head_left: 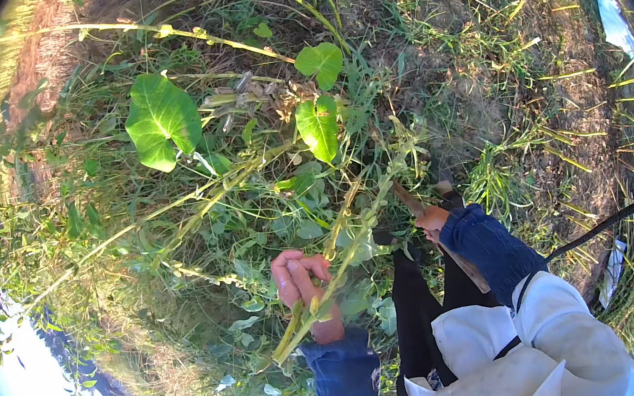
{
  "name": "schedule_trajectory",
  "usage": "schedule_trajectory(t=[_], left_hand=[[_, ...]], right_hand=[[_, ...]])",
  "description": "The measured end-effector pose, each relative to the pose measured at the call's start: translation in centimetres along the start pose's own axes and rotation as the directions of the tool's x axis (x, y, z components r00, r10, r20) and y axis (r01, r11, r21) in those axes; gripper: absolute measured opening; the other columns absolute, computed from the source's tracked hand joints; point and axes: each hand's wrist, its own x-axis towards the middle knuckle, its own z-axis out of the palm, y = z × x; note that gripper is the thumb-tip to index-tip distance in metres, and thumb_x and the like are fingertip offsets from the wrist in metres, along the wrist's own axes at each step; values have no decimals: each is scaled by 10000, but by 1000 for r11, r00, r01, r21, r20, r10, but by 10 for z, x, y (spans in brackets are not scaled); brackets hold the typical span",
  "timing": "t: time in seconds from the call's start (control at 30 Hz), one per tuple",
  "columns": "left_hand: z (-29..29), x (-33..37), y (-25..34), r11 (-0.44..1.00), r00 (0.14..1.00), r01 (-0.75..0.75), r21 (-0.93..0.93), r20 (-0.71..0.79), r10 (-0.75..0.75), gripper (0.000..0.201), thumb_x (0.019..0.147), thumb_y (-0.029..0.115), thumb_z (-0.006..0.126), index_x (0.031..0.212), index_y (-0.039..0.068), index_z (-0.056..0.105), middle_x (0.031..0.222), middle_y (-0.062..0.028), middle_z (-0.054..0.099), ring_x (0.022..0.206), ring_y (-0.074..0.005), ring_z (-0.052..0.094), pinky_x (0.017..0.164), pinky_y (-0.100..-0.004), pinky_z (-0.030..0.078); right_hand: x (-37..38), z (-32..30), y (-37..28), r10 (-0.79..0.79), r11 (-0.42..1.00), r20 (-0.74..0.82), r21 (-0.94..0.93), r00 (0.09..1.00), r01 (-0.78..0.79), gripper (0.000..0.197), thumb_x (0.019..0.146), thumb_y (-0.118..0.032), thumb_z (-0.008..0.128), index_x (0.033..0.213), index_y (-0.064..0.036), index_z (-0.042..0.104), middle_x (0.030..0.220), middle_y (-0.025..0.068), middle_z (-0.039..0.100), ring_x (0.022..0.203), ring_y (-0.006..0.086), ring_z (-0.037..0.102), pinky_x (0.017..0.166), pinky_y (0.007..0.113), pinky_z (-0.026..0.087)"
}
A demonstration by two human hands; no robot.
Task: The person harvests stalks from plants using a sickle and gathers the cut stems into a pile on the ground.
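My left hand [296, 275] is closed, its fingers curled inward. A knobbly green plant stalk [356, 245] slants across in front of its palm and wrist. The lower end of the stalk sits over my left sleeve; whether the fingers grip it or something else cannot be made out. My right hand [432, 219] is wrapped round a brown wooden handle [410, 199], which slants from upper left of the fist to below my forearm. The head of this tool is not discernible among the plants.
Long bare stalks [165, 211] stretch left, and another stalk [188, 31] crosses above. Broad green leaves [162, 121] stand out over tangled grass and vines. Cut stubble [571, 158] lines the soil at right. A black strap [620, 219] runs from my right side.
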Motion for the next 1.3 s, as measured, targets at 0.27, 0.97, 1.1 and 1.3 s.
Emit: schedule_trajectory(t=[0.27, 0.97, 1.1, 1.3], left_hand=[[0, 2, 14, 999, 998, -53, 9, 42, 52, 169, 1001, 195, 387, 921, 57, 446, 580, -6, 410, 519, -96, 386, 545, -249, 381], [88, 152, 35, 999, 998, -21, -24, -52, 20, 434, 945, 140, 512, 1338, 67, 345, 1203, -84, 493, 994, -157, 513, 846, -309, 466], [116, 160, 43, 997, 976, -74, 3, -203, 73, 468, 911, 158, 554, 1311, 52, 336, 1153, -83, 505, 1002, -178, 506, 844, -303, 448], [98, 135, 33, 991, 973, -93, -98, -219, 70, 362, 962, 249, 464, 1257, 91, 326, 1218, -119, 426, 1022, -183, 501, 644, -290, 562]], right_hand=[[-227, -80, 10, 269, 952, 37, 142, 962, -272, 224, 880, -199, 600, 965, -50, 457, 603, 31, 486, 430, 148, 483, 374, 319, 444], [-281, -155, -75, -285, 932, -356, 115, 890, 344, 261, 946, -310, 520, 985, -53, 489, 587, -10, 469, 415, 78, 448, 378, 238, 380], [-240, -153, -96, -227, 934, -396, 171, 890, 314, 299, 952, -368, 490, 956, -69, 482, 589, -4, 474, 412, 84, 458, 377, 240, 394], [-228, -118, -119, -95, 949, -194, 279, 976, 148, 347, 941, -426, 482, 925, -80, 455, 617, 11, 471, 438, 107, 470, 389, 254, 411]])
